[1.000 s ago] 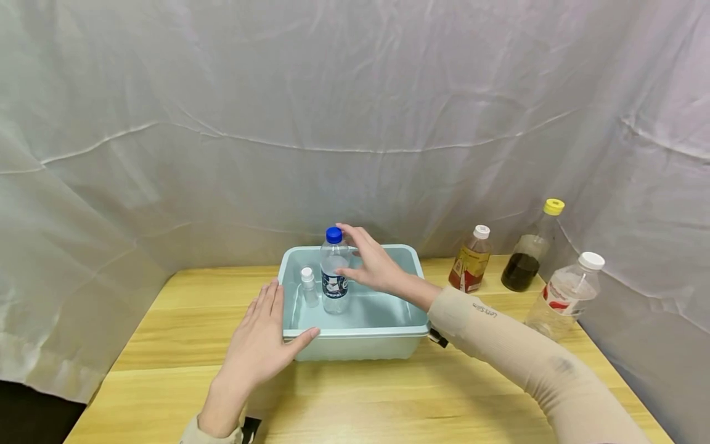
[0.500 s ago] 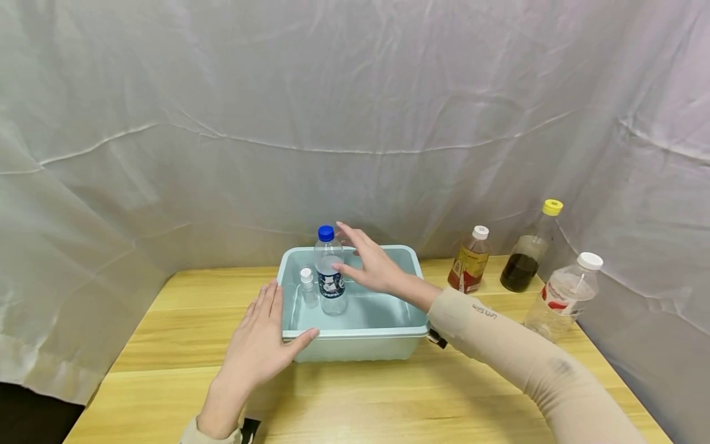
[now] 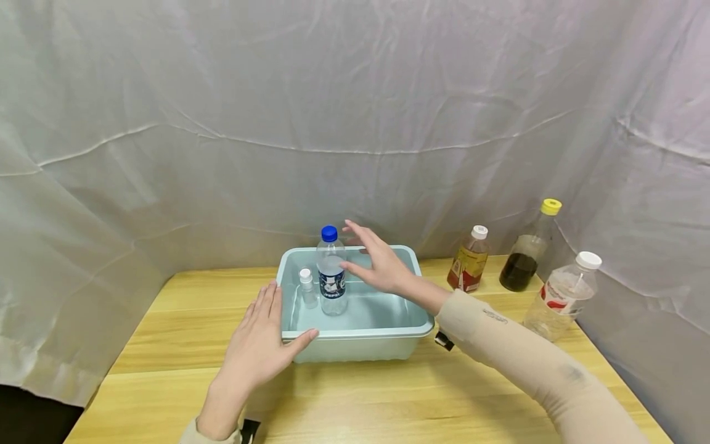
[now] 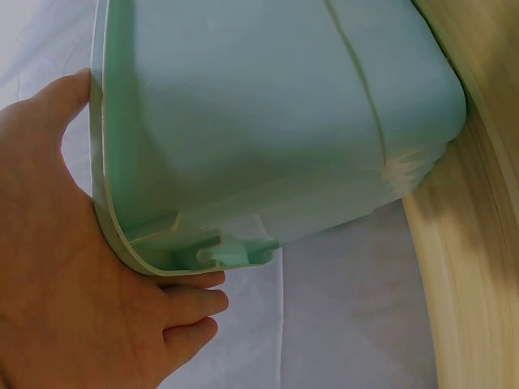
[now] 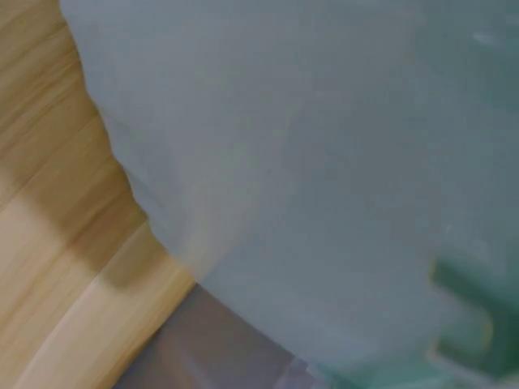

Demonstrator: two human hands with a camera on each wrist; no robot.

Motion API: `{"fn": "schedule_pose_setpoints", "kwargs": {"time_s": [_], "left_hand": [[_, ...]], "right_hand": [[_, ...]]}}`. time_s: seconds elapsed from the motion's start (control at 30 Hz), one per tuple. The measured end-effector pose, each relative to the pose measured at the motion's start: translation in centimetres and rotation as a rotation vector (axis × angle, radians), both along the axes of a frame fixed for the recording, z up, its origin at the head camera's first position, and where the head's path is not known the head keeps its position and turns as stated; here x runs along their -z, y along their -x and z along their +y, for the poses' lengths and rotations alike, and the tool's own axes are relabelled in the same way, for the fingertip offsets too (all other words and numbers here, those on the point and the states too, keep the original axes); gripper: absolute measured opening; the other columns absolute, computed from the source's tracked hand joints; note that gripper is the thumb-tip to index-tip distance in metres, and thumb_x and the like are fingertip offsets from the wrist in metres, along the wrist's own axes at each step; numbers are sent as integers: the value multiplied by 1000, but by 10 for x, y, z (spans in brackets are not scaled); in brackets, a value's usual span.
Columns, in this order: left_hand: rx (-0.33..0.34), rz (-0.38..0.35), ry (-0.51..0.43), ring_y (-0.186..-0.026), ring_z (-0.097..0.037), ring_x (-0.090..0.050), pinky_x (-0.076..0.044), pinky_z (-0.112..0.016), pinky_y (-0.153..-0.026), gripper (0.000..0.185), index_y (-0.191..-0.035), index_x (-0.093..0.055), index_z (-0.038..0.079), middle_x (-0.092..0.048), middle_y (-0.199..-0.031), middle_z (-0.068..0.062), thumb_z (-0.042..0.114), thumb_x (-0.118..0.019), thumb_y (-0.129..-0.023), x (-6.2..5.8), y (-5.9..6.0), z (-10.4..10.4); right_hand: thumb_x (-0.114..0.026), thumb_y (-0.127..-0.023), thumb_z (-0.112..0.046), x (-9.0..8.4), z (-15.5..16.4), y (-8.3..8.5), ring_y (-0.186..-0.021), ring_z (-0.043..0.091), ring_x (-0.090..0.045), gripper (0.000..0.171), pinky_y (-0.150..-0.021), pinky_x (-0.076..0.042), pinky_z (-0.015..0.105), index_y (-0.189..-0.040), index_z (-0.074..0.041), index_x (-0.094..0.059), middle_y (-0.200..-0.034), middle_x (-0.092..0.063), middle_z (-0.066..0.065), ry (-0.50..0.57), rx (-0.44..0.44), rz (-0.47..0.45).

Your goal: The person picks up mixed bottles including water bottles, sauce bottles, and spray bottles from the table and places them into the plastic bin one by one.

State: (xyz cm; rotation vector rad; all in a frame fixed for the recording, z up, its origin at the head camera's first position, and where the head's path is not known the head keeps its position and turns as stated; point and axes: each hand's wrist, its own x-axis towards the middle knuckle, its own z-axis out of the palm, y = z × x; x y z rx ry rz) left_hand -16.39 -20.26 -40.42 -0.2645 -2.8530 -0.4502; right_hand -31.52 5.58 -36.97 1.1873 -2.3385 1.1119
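Wooden worktop (image 3: 166, 320) w/ teal tub (image 3: 355, 336); left hand (image 3: 261, 342) flat vs tub corner, fingers straight; right hand (image 3: 379, 265) spread, empty, beside blue-capped bottle (image 3: 331, 271).

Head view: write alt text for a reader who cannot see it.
A right hand hovers open beside a blue-capped bottle standing in a pale green tub with a small vial, while the left hand rests flat against the tub's near left corner. Three more bottles stand at the right of the wooden table.
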Motion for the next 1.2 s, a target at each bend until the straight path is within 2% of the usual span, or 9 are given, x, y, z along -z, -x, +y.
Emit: {"fn": "schedule_pose_setpoints", "kwargs": {"time_s": [0.23,0.43,0.77,0.97,1.03,1.17,1.2], "left_hand": [[-7,9,-6,-156,-44,-19,-22,-57,-127,116,-160,-24,-10,-16,-171,-25,81,-49,-92,1,-1,-1],[-10,2,-8,-157,-43,-19,-21,-56,-127,116,-160,-23,-9,-15,-171,-23,81,-48,-93,1,-2,0],[-2,9,-5,-157,-43,-18,-22,-56,-126,115,-160,-24,-9,-15,-171,-23,80,-49,-93,-1,-2,1],[-5,2,-4,-157,-43,-18,-22,-56,-127,115,-161,-23,-9,-15,-171,-23,80,-49,-93,-1,-2,1],[-5,3,-3,-157,-43,-18,-23,-56,-127,115,-161,-23,-9,-15,-171,-23,80,-49,-93,-1,-2,1],[-6,0,-1,-157,-43,-18,-22,-56,-127,116,-161,-23,-9,-15,-171,-23,81,-49,-92,-1,-1,1],[-6,-3,-1,-157,-43,-17,-22,-56,-127,116,-161,-23,-9,-15,-171,-23,81,-48,-92,-1,-1,1]], "right_hand": [[-79,-94,-14,-2,17,-2,-133,40,-56,84,-105,-54,53,-163,-8,-30,-153,-49,17,87,-6,47],[-81,-91,-9,-1,34,-6,-132,37,-58,84,-104,-54,51,-161,-9,-35,-154,-49,14,171,42,98],[-80,-89,2,13,62,-16,-130,38,-60,81,-106,-53,48,-158,-5,-39,-152,-51,17,292,117,129],[-80,-90,1,24,77,-21,-133,36,-58,82,-107,-51,52,-159,-8,-39,-153,-51,17,342,192,101],[-79,-90,2,27,81,-22,-134,35,-58,81,-109,-51,47,-159,-8,-39,-153,-51,17,374,217,105],[-76,-87,13,20,85,-37,-129,47,-58,77,-110,-48,23,-155,6,-39,-148,-51,29,441,256,152],[-75,-86,16,17,86,-41,-128,50,-57,77,-110,-47,21,-154,9,-39,-147,-50,32,460,263,161]]}}
